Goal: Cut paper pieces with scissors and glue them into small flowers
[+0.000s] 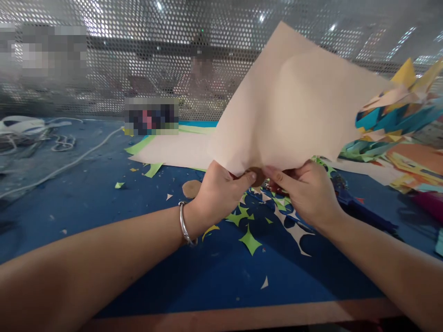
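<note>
Saw the blue table (pixel 148 281) nearest, below both hands, with a small pale triangle (pixel 265 282) and, closer under the palms, light-green scraps (pixel 251 242). Noted curved bites in those scraps and in a pale offcut (pixel 294 232) below the right hand, so judged some rounds already cut out. Wore a silver bangle (pixel 185 224) on the left wrist. Found one tan disc (pixel 191 189) loose, just left of the left hand (pixel 224 190). Gripped the large pale sheet (pixel 294 101) by its lower edge with that hand and the right hand (pixel 309 191), tilted up, with a brown round piece (pixel 258 177) between the thumbs. Could not tell the hold of the hidden fingers. Saw no hole in the sheet's near face, so judged it largely uncut. Spotted a dark blue tool (pixel 367 212) right of the right hand, a spiky folded-paper model (pixel 387 117) beyond it, and a second pale sheet (pixel 176 150) beyond the left hand. Made out no container, only loose pieces. Saw a perforated screen (pixel 138 60) farthest, past both hands.
</note>
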Demonstrator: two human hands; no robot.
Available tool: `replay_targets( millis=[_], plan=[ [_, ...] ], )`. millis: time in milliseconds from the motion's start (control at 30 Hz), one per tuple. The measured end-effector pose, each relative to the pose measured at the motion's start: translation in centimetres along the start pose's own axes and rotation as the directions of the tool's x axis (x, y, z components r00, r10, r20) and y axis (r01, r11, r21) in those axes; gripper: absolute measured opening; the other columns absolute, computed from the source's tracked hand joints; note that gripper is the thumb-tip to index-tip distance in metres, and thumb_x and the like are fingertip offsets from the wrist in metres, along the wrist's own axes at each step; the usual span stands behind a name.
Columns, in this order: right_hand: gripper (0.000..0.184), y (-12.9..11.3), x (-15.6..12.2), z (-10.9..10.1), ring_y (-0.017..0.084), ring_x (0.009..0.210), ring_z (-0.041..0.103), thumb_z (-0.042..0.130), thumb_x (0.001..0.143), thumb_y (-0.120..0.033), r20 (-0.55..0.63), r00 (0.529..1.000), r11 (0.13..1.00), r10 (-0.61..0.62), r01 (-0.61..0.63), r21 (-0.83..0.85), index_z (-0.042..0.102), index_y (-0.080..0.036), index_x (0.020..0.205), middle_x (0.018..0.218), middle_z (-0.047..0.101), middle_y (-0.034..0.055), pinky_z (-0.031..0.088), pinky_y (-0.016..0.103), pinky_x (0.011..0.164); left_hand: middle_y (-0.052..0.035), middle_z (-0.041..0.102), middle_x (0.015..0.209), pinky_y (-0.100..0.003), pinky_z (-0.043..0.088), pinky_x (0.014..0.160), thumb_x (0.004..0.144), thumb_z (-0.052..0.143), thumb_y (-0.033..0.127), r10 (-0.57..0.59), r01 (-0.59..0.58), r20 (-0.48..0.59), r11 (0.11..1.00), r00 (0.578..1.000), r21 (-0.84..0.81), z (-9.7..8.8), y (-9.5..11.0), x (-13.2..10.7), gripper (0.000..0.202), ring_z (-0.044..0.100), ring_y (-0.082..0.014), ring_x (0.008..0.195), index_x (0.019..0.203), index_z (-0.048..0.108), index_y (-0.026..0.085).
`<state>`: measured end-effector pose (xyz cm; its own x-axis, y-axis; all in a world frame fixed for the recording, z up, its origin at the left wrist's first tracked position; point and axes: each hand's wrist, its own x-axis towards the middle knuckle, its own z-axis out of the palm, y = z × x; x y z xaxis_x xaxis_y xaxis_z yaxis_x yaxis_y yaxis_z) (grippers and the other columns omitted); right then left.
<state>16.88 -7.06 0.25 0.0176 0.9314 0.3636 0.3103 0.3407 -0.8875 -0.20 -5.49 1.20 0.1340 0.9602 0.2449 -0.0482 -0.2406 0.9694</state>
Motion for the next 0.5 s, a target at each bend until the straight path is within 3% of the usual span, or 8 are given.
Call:
replay_targets(
  millis=[100,233,333,433,500],
  plan=[
    [0.022,0.05,-0.04,0.03,0.015,0.054,0.056,0.078,0.076,-0.039,0.009,1.000,0.999,-0.014,0.015,-0.032,0.069,-0.021,0.067,0.059,0.061,0.0019,0.044,0.030,0.050,-0.0084,0.076,0.088,-0.031,0.055,0.082,0.077,0.068,0.015,0.062,-0.067,0.116,0.997,0.991,0.038,-0.12,0.03,0.01,0.010,0.069,-0.0214,0.090,0.086,0.073,0.014],
    [0.020,-0.13,-0.19,0.03,0.017,0.059,0.059,0.081,0.072,-0.039,-0.020,1.000,0.997,0.018,-0.020,-0.073,0.073,-0.021,0.071,0.065,0.065,0.0026,0.048,0.032,0.054,-0.0073,0.072,0.073,-0.032,0.054,0.078,0.075,0.068,0.013,0.038,-0.049,0.118,0.995,0.992,0.090,-0.10,0.07,0.09,0.004,0.068,-0.0230,0.086,0.077,0.072,0.013],
    [0.027,-0.25,-0.25,-0.05,0.019,0.063,0.060,0.080,0.071,-0.044,-0.048,0.997,0.990,0.062,-0.068,-0.125,0.070,-0.020,0.064,0.066,0.066,0.0044,0.049,0.034,0.055,-0.0083,0.071,0.073,-0.032,0.053,0.075,0.074,0.070,0.015,0.011,-0.011,0.128,1.000,0.992,0.001,0.01,-0.15,0.20,0.003,0.067,-0.0231,0.084,0.075,0.072,0.013],
    [0.030,-0.11,-0.19,-0.20,0.021,0.067,0.061,0.077,0.074,-0.048,-0.025,0.999,0.985,0.046,-0.049,-0.165,0.070,-0.020,0.065,0.067,0.066,0.0060,0.051,0.035,0.057,-0.0097,0.074,0.082,-0.033,0.054,0.075,0.072,0.073,0.016,-0.116,0.145,0.164,0.974,0.980,-0.175,0.02,-0.57,0.43,0.009,0.069,-0.0218,0.082,0.080,0.073,0.013],
    [0.034,0.04,-0.06,-0.39,0.021,0.067,0.060,0.074,0.077,-0.049,-0.008,1.000,0.984,0.029,-0.030,-0.177,0.066,-0.020,0.061,0.064,0.064,0.0059,0.050,0.035,0.056,-0.0111,0.075,0.085,-0.033,0.055,0.074,0.071,0.075,0.019,-0.241,0.293,0.225,0.926,0.944,-0.237,-0.06,-0.77,0.62,0.011,0.070,-0.0205,0.078,0.081,0.075,0.013]
  ],
)
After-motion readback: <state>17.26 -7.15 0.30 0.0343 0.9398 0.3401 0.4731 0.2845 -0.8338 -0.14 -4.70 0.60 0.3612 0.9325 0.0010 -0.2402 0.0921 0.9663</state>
